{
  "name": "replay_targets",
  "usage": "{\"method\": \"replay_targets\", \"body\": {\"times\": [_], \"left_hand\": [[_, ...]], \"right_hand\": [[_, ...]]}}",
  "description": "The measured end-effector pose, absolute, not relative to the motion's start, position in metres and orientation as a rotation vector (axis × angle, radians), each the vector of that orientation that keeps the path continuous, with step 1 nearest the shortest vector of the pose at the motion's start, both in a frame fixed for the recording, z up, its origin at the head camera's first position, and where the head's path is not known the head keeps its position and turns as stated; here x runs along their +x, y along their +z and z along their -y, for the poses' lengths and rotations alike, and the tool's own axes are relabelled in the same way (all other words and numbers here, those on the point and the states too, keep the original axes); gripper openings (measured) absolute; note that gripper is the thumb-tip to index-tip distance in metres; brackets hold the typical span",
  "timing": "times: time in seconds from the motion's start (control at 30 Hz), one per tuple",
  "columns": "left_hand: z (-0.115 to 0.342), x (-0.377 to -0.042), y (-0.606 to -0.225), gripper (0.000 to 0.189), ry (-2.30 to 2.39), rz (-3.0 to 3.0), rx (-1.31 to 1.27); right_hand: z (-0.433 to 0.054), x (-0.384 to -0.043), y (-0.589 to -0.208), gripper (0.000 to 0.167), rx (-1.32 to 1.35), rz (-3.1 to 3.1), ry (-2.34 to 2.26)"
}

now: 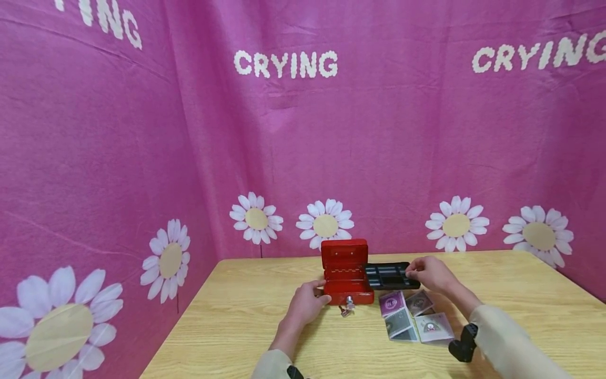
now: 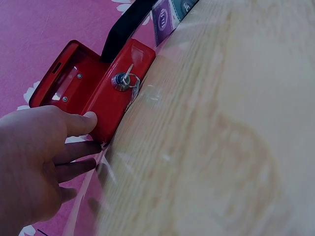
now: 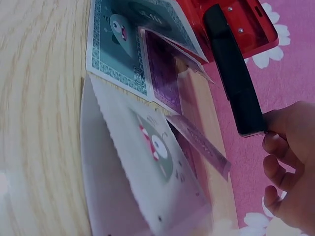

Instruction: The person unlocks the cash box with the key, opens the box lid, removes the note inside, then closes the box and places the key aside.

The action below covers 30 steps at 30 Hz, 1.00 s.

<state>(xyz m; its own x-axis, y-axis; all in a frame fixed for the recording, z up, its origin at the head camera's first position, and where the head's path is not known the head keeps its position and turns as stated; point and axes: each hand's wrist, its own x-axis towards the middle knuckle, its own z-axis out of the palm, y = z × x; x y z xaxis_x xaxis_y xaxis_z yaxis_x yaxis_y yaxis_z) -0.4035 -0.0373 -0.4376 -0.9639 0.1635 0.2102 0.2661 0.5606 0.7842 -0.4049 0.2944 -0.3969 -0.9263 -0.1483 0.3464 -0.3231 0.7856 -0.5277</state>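
Note:
A red cash box [image 1: 350, 298] stands with its lid raised; a key sits in its front lock [image 2: 120, 81]. My left hand [image 1: 304, 304] holds the box's left front corner, the thumb on the front and the fingers along the side. With my right hand [image 1: 432, 273] I pinch the right end of a black compartment tray [image 1: 385, 275]. The tray is held beside the box, its left end near the box's right side. In the right wrist view the tray [image 3: 234, 73] is seen edge-on, thumb and forefinger at its end.
Several folded play banknotes [image 1: 433, 327] lie on the wooden table [image 1: 227, 326], in front of the tray and right of the box. A key ring [image 1: 345, 311] hangs at the lock. Pink cloth [image 1: 379, 131] with daisies walls the back and left.

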Motion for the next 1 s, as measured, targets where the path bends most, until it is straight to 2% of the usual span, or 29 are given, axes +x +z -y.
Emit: {"method": "replay_targets", "body": {"times": [0.8,1.0], "left_hand": [[0.038,-0.403,-0.437,0.042,-1.369,2.687,-0.334],[0.039,-0.400,-0.435,0.042,-1.367,2.666,-0.397]], "right_hand": [[-0.248,-0.411,-0.397,0.010,0.337,2.710,0.917],[-0.235,-0.413,-0.398,0.010,0.296,2.719,0.952]]}}
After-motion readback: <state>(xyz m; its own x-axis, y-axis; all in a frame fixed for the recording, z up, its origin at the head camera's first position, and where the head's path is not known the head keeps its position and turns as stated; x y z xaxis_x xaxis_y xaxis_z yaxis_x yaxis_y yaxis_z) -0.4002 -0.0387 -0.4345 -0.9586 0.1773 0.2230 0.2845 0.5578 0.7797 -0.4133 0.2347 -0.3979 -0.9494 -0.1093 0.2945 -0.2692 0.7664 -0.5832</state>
